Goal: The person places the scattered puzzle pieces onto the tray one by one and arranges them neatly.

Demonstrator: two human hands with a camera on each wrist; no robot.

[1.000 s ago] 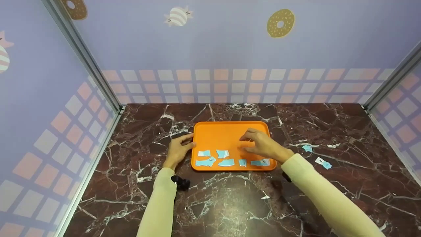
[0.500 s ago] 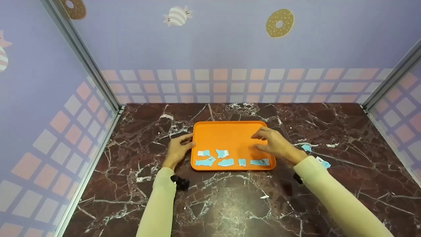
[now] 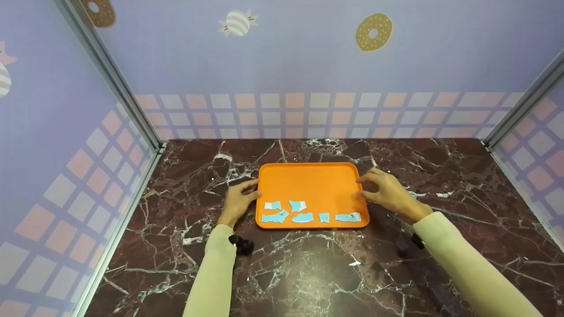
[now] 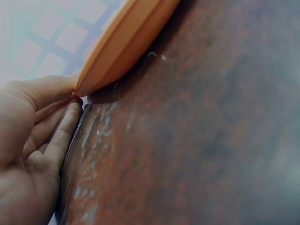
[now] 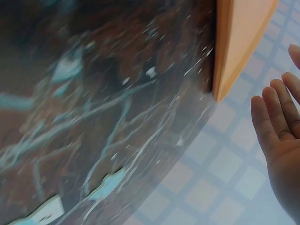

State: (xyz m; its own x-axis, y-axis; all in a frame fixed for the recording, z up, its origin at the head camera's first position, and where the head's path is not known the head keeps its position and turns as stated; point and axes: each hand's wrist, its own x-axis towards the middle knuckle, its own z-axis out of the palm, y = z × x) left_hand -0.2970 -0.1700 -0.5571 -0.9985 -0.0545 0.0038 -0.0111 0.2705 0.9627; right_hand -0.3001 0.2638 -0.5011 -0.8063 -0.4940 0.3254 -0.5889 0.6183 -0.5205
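An orange tray lies on the marbled tabletop, with several torn light-blue and white paper pieces along its front and front-left part. My left hand pinches the tray's left rim; in the left wrist view the thumb lies against the rim and the fingers beside its lower edge. My right hand hovers at the tray's right edge with nothing in it. In the right wrist view its fingers are extended, apart from the tray wall.
Right of the tray lie two more torn pieces, a blue one and a blue-and-white one; in the head view my right hand and forearm mostly hide them. A patterned wall stands behind, with side panels left and right.
My right hand has moved rightward from above the tray to its right edge, covering the loose pieces. The left hand and the pieces on the tray stay in place.
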